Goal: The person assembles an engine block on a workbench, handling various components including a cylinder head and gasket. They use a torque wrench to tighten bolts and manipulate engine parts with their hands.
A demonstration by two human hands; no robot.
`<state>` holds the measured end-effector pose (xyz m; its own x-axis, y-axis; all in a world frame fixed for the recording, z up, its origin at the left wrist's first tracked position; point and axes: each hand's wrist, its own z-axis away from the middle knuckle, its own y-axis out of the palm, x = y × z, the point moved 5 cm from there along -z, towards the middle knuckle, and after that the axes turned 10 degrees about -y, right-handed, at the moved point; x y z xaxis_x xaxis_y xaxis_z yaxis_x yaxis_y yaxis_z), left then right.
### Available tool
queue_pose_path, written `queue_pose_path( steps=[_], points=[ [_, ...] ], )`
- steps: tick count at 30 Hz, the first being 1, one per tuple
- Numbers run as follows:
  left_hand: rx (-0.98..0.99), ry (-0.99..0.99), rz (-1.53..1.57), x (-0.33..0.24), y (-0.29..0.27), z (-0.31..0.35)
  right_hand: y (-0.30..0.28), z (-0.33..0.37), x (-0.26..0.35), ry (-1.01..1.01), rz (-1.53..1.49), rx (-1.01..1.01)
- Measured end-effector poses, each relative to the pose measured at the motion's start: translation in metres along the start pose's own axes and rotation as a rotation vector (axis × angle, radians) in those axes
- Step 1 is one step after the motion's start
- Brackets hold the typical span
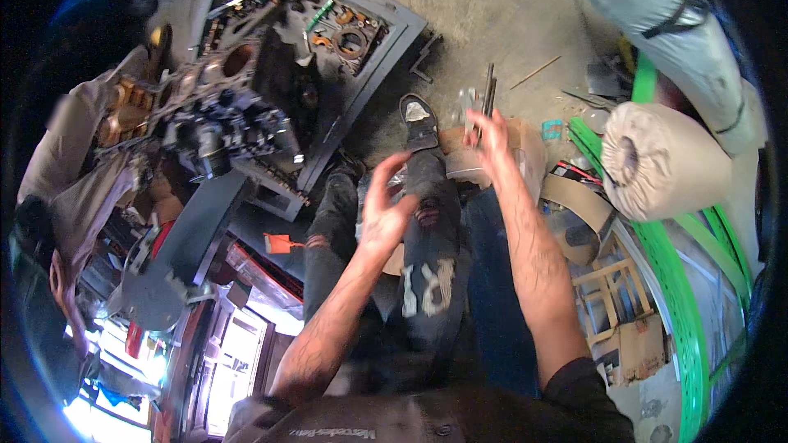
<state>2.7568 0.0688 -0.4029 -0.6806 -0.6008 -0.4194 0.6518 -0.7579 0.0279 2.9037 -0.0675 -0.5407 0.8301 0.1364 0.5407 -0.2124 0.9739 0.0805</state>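
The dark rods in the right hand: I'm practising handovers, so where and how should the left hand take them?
Probably pinch their far ends, coming from the left: the thin dark rods stick out beyond the right hand, which covers their near part, and the open left hand is on that side.

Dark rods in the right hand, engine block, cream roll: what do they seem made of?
Dark rods: probably dark-finished metal, being slim and straight; blur leaves it open.
Engine block: likely cast metal, dull and grimy, with a rust-brown bore.
Cream roll: matte fabric cover, judging by gathered creases at its end; filling hidden.
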Motion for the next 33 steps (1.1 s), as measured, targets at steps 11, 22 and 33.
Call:
queue_pose_path(
  steps=[11,22,33],
  points=[
    [-0.280,-0.216,-0.198,0.111,-0.182,-0.047,-0.020,-0.260,-0.147,-0.233,0.105,0.006],
    [-0.535,-0.161,-0.287,0.144,-0.241,0.013,-0.078,-0.273,-0.227,-0.032,-0.047,-0.086],
    [-0.729,-0.201,0.806,0.246,-0.426,0.176,0.165,0.106,-0.176,-0.164,0.946,0.831]
  ],
)
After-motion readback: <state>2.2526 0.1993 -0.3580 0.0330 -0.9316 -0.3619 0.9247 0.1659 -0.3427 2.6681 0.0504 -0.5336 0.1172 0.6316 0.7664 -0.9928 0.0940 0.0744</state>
